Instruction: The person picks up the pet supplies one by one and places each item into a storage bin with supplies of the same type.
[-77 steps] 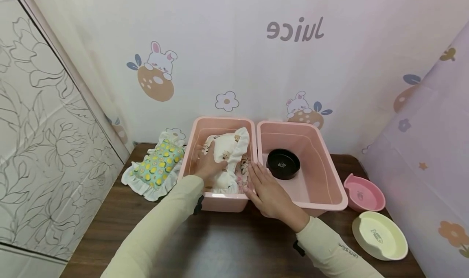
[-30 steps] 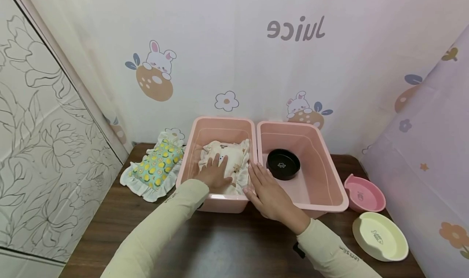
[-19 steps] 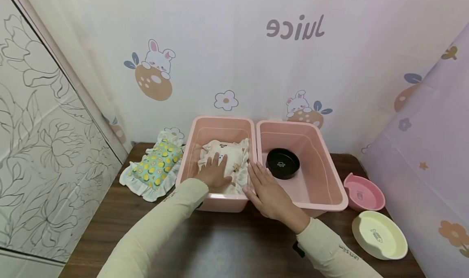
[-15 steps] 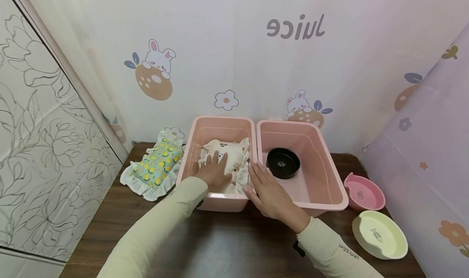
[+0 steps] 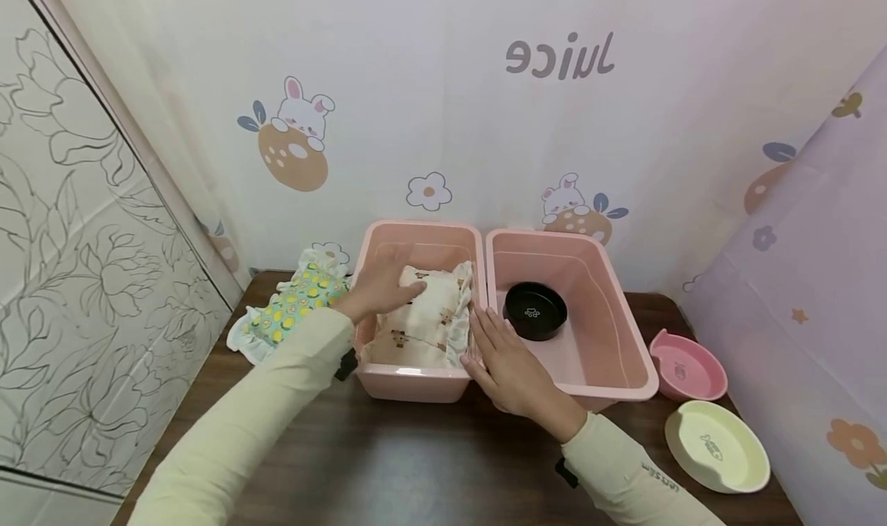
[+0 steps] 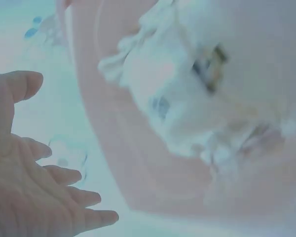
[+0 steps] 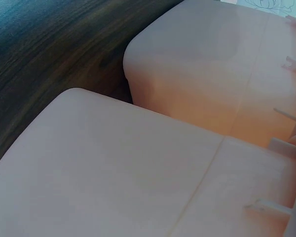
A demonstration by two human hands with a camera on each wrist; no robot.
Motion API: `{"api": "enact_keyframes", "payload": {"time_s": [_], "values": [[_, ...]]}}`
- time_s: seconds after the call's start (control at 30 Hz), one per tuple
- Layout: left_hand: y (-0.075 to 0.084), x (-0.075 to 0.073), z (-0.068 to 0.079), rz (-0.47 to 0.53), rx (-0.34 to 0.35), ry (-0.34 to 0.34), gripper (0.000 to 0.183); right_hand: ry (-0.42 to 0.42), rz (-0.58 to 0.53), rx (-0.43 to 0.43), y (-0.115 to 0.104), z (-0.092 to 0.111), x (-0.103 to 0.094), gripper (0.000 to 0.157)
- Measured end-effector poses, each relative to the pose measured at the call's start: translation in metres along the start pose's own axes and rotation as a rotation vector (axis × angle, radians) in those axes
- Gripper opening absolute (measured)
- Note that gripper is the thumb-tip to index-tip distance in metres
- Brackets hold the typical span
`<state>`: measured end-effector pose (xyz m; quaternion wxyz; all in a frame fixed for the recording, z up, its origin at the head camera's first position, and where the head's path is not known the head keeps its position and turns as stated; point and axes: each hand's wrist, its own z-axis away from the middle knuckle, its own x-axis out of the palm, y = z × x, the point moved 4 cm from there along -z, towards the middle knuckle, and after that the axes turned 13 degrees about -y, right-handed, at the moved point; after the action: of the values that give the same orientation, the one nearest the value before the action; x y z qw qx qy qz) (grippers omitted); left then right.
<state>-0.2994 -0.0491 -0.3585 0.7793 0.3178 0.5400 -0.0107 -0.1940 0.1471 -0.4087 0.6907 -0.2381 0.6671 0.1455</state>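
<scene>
My left hand (image 5: pixel 379 286) is over the left edge of the left pink bin (image 5: pixel 424 231), its fingers spread and holding nothing. In the left wrist view the hand (image 6: pixel 37 180) has straight fingers, apart from the bin. A cream ruffled pillow (image 5: pixel 433 306) with a bear print lies in that bin; in the left wrist view the pillow (image 6: pixel 155 89) is blurred. With straight fingers, my right hand (image 5: pixel 509 366) rests on the neighbouring rims of the two bins. The right wrist view shows only bin walls (image 7: pixel 113 163) and table, without the hand.
A lemon-print ruffled pillow (image 5: pixel 294 314) lies on the table left of the bins, partly behind my left arm. The right pink bin (image 5: pixel 610 341) holds a black bowl (image 5: pixel 535 311). A pink bowl (image 5: pixel 689 366) and a pale yellow bowl (image 5: pixel 717 445) stand at the right.
My left hand was laying the cream pillow down, then pressed on it. Now it has lifted off and moved up and left. The right hand has stayed in place.
</scene>
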Motion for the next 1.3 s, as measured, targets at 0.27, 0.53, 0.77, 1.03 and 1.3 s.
{"api": "enact_keyframes", "payload": {"time_s": [0.27,0.53,0.77,1.03,1.3], "values": [[-0.051,-0.038,0.016,0.063,-0.082,0.087,0.075,-0.007,-0.001,0.018,0.002,0.003,0.001,0.063],[-0.124,-0.028,0.042,0.155,-0.343,0.115,0.078,0.004,0.000,0.006,0.002,0.002,0.003,0.063],[-0.174,0.011,0.052,0.162,-0.449,0.142,0.085,-0.004,-0.002,0.010,0.002,0.002,0.005,0.063],[-0.210,0.048,0.053,0.071,-0.480,0.252,0.096,0.003,0.028,0.006,0.000,-0.002,0.006,0.065],[-0.218,0.059,0.050,0.059,-0.508,0.245,0.097,0.002,0.043,0.011,0.001,-0.001,0.004,0.066]]}}
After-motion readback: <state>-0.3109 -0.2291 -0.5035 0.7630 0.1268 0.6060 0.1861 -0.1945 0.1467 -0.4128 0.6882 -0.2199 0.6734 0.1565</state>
